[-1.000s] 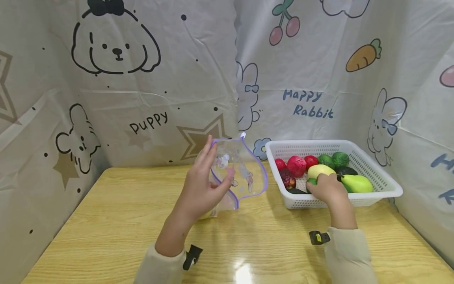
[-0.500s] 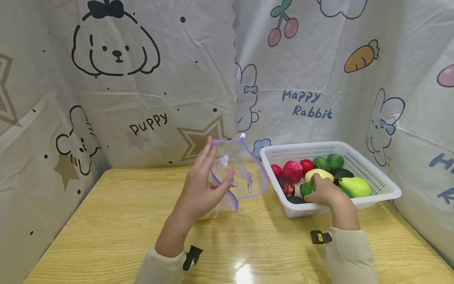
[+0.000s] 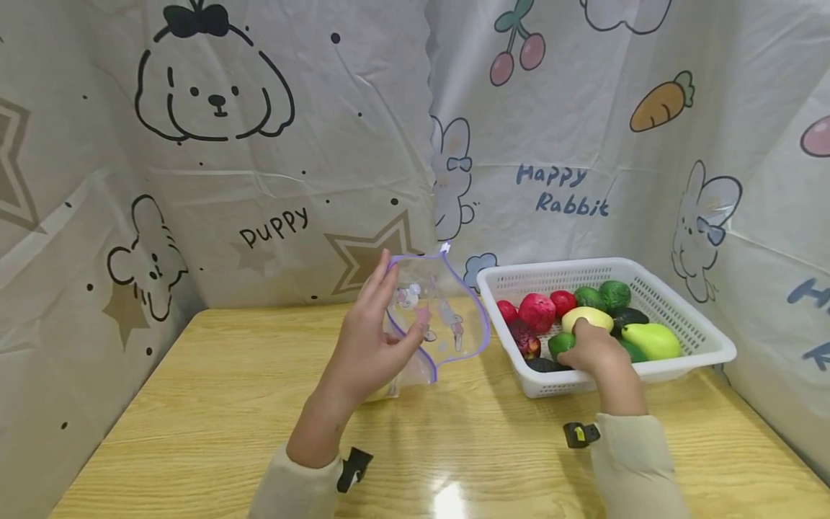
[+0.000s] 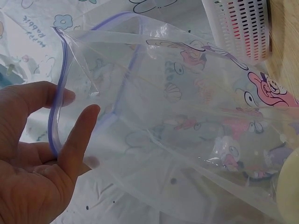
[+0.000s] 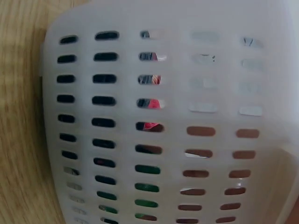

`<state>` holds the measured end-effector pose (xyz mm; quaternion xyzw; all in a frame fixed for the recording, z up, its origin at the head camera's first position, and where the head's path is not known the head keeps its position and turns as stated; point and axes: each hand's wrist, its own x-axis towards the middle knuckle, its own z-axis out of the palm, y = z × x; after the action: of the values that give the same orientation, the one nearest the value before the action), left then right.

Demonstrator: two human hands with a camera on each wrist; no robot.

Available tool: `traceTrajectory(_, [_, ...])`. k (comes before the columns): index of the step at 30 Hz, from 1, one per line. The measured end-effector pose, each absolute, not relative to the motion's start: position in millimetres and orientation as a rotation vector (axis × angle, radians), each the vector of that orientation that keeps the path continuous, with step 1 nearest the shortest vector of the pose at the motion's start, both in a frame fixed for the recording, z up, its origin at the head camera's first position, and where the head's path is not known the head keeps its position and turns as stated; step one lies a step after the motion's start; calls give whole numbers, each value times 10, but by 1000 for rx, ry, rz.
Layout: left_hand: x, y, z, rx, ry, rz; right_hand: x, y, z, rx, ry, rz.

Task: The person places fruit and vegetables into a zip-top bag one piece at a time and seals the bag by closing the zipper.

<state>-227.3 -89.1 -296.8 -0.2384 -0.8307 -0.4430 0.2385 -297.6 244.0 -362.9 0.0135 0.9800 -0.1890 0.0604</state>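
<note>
The left hand (image 3: pixel 363 342) holds the clear bag (image 3: pixel 463 306) by its edge, left of the basket (image 3: pixel 703 353). The right hand (image 3: pixel 598 349) dips in there by a green fruit (image 3: pixel 560 345); its grip I can't tell. Red fruit (image 3: pixel 537 311) lies farther back.

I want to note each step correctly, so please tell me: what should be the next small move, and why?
Probably, the right hand should take firm hold of the green fruit by its fingers: the hand is down in the basket, though whether it grips is unclear, and the left hand holds the bag with its mouth open.
</note>
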Motion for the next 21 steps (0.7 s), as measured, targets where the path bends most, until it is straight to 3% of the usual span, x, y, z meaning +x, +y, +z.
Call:
traceTrajectory(12, [-2287, -887, -2987, -671, -2269, -1228, -2944, 2418, -3566, 0, 3003, -661])
traceTrajectory(21, [-2260, -897, -2958, -642, -2313, -1173, -2816, 2304, -3270, -106, 3171, -850])
